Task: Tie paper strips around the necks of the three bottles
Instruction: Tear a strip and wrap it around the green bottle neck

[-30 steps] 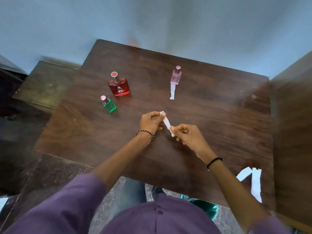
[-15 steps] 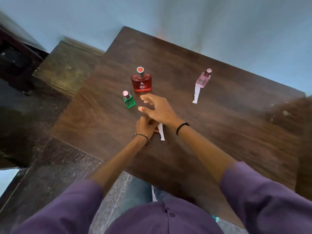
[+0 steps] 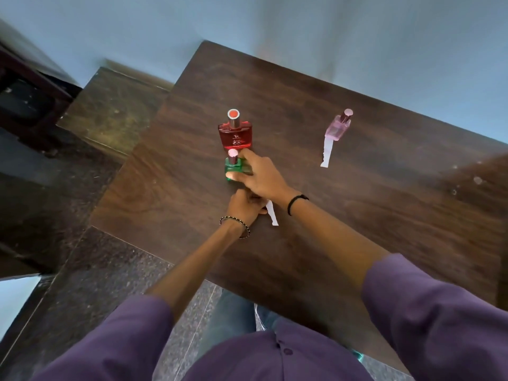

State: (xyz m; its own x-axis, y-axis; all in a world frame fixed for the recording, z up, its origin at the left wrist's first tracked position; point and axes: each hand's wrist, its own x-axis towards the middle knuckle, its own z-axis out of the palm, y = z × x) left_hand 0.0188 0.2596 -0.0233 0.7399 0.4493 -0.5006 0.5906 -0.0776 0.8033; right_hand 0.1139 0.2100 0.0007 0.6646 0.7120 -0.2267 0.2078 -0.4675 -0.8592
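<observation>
Bottles: three, a red bottle (image 3: 235,136), a green bottle (image 3: 233,167) and a pink bottle (image 3: 337,129).
Bottle caps: three, one on each bottle.
Paper strips: two, the first strip (image 3: 327,152) hanging from the pink bottle, and the second strip (image 3: 272,214) coming out from the left grip.
Grips: two, the left grip (image 3: 244,206) and the right grip (image 3: 261,176).
Wrist ornaments: two, one beaded bracelet (image 3: 246,229) and one black band (image 3: 295,202).
Purple sleeves: two, the left sleeve (image 3: 110,339) and the right sleeve (image 3: 439,312).
Bench with the bottles on it: one bench (image 3: 357,215).
Lower wooden surface at the far left of it: one (image 3: 115,111).
</observation>
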